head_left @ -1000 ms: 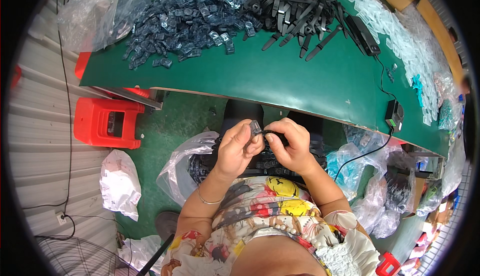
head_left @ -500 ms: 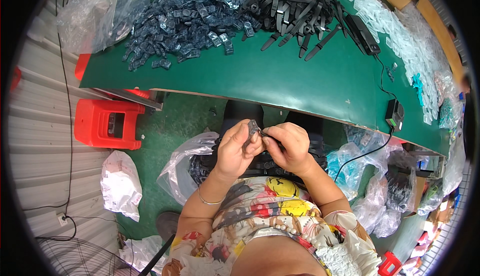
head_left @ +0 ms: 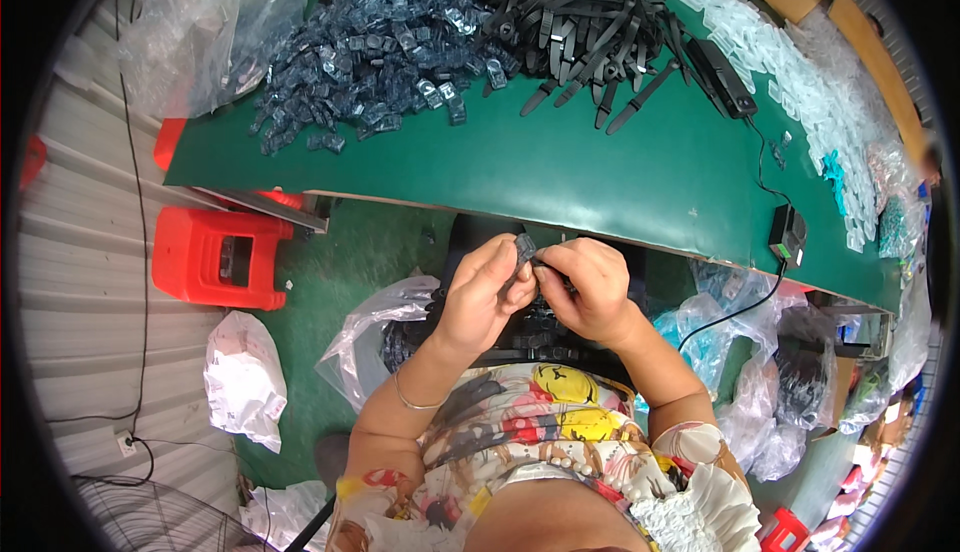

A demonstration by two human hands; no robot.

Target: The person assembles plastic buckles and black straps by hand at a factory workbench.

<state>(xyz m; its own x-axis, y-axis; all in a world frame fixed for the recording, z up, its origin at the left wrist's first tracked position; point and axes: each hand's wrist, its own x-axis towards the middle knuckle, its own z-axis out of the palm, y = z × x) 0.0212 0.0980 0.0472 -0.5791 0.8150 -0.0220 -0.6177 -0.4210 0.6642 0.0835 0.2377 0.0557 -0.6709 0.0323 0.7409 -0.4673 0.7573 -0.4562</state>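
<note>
My left hand [head_left: 476,299] is closed on a small dark see-through plastic buckle [head_left: 525,247], held over my lap with its top showing beyond the fingertips. Close beside it, my right hand [head_left: 592,290] pinches a black strap [head_left: 541,263]; only a short bit of it shows between the hands. Whether the strap runs through the buckle I cannot tell, as my fingers cover the spot. On the green table [head_left: 480,167] ahead lies a heap of similar smoky buckles [head_left: 370,62], touching a heap of ribbed black straps [head_left: 590,27] to its right.
Clear plastic pieces [head_left: 790,82] spread along the table's right side. A black device [head_left: 722,77] is cabled to a small black box [head_left: 787,234] by the table edge. A red stool [head_left: 170,257] and a white bag [head_left: 245,382] stand left; plastic bags [head_left: 745,402] crowd the right.
Both hands have shifted slightly to the right, and the buckle shows more above my left fingers. Each hand keeps its hold. The view has tilted a little.
</note>
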